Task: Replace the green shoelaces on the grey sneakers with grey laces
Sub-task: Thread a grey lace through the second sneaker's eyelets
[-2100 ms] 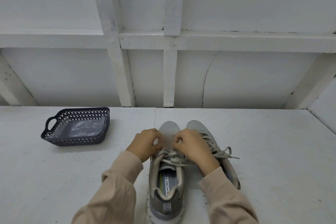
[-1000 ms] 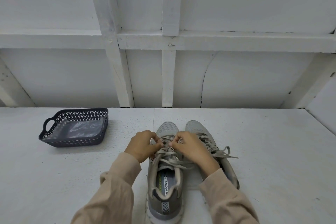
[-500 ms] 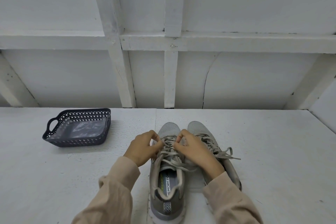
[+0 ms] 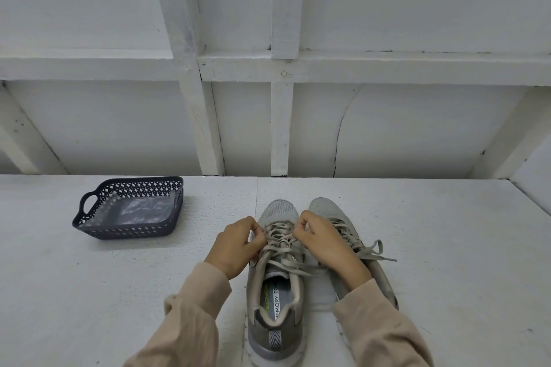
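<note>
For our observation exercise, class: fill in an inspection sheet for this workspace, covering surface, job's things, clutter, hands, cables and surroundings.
Surface: white textured table, one seam.
Job's things: grey sneaker between the hands, its pale lace untied; second sneaker beside it, laced, ends loose.
Clutter: dark perforated basket, clear plastic inside.
Hands: left hand and right hand each pinch the pale lace.
Cables: nothing seen.
Surroundings: white framed wall.

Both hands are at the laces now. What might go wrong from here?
1. The left hand and right hand pinch the laces from opposite sides; uneven pulls may leave unequal ends.
2. The right forearm crosses the other sneaker; its sleeve may snag that shoe's loose bow.
</note>
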A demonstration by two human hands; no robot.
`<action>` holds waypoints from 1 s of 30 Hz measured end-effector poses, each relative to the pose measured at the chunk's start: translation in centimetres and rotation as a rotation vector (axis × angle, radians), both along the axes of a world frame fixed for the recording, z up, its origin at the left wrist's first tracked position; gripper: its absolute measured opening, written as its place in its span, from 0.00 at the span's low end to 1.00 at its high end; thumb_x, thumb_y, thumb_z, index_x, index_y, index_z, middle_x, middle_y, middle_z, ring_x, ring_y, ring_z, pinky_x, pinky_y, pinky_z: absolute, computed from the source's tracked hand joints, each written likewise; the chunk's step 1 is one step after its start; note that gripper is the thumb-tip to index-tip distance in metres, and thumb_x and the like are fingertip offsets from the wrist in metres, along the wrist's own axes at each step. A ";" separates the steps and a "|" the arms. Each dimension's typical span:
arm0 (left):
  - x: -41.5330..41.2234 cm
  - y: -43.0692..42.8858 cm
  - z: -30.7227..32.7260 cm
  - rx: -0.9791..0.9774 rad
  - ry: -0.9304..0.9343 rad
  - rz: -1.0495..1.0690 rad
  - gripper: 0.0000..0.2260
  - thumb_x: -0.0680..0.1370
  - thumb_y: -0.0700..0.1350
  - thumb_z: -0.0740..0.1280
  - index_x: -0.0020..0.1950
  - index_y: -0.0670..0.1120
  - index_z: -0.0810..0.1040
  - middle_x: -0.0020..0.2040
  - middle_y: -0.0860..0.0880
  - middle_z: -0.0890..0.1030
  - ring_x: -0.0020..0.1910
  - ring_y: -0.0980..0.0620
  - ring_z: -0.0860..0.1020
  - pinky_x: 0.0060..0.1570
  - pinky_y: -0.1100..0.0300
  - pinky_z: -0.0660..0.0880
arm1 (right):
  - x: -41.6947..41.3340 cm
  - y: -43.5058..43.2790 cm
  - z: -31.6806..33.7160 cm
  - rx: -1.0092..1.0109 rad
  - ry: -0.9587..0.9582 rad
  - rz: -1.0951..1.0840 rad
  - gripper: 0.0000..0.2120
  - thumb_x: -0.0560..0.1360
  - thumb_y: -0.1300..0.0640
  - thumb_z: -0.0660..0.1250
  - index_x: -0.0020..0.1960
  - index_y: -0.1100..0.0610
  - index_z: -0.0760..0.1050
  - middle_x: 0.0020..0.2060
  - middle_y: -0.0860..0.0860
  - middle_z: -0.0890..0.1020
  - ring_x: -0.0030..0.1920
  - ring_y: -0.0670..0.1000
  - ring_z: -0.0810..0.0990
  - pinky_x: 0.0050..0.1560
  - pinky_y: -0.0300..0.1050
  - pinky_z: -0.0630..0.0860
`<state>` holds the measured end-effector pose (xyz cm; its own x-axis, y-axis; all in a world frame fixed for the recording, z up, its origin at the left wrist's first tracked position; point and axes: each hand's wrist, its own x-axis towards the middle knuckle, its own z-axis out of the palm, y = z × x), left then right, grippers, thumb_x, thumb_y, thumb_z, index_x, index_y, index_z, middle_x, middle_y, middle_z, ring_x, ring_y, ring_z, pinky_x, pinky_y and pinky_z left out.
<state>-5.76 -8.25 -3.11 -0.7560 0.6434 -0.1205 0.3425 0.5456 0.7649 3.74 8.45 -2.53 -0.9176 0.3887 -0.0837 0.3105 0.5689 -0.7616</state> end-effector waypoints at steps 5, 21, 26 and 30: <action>0.0 -0.1 -0.2 0.033 -0.037 0.030 0.07 0.70 0.54 0.60 0.39 0.52 0.71 0.45 0.51 0.83 0.36 0.48 0.82 0.49 0.46 0.78 | 0.1 -0.1 0.0 0.011 -0.002 -0.010 0.08 0.76 0.58 0.64 0.40 0.56 0.68 0.28 0.47 0.69 0.29 0.46 0.65 0.33 0.45 0.61; -0.9 0.4 1.0 -0.023 0.035 -0.099 0.07 0.70 0.53 0.75 0.40 0.51 0.84 0.60 0.57 0.75 0.41 0.55 0.81 0.47 0.55 0.80 | 0.4 -0.8 1.6 0.102 -0.051 0.034 0.06 0.72 0.49 0.72 0.39 0.49 0.82 0.39 0.47 0.84 0.41 0.47 0.80 0.46 0.46 0.75; -0.8 0.9 1.3 -0.079 0.111 -0.127 0.07 0.70 0.54 0.75 0.39 0.52 0.84 0.63 0.58 0.76 0.43 0.54 0.78 0.55 0.49 0.76 | 0.5 -1.0 2.1 0.189 -0.055 0.073 0.06 0.73 0.55 0.68 0.37 0.49 0.77 0.28 0.45 0.76 0.33 0.47 0.75 0.35 0.43 0.69; -0.8 0.8 1.5 -0.038 0.081 -0.147 0.05 0.69 0.53 0.76 0.37 0.54 0.83 0.60 0.58 0.78 0.46 0.53 0.80 0.53 0.48 0.77 | 0.5 -1.0 1.8 0.189 -0.047 0.106 0.04 0.74 0.55 0.66 0.41 0.52 0.76 0.27 0.44 0.70 0.30 0.42 0.68 0.32 0.43 0.64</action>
